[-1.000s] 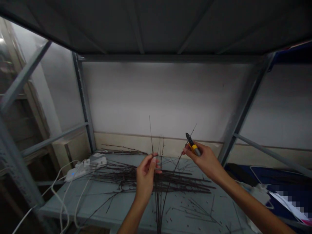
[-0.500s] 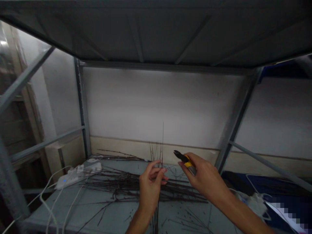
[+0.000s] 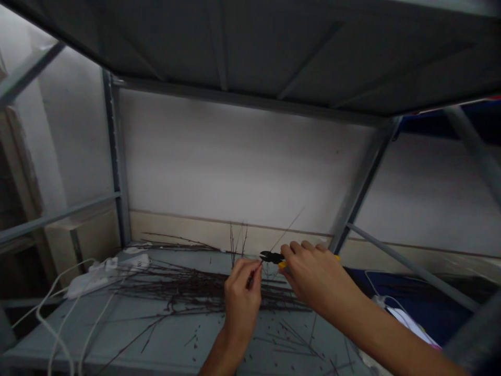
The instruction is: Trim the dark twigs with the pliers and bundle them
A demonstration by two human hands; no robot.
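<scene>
My left hand (image 3: 242, 297) pinches a thin dark twig (image 3: 287, 228) between its fingertips, and the twig leans up and to the right. My right hand (image 3: 317, 271) grips a pair of yellow-handled cutters (image 3: 279, 259). Their black jaws (image 3: 270, 257) sit close to the twig, just above my left fingers, though I cannot tell if they touch it. My fingers hide most of the yellow handles. Beneath both hands lies a loose pile of long dark twigs (image 3: 188, 287) on a grey metal shelf (image 3: 35, 355), with small cut pieces scattered around it.
A white power strip (image 3: 92, 279) with white cables (image 3: 58, 326) lies at the shelf's left. Grey steel uprights (image 3: 115, 156) and a low shelf above (image 3: 250, 52) frame the space. Dark blue fabric (image 3: 395, 287) lies beyond the right side, behind a white wall.
My right hand has moved left, bringing the cutter jaws up to the twig by my left fingers. The held twig now leans right, and the view has shifted slightly.
</scene>
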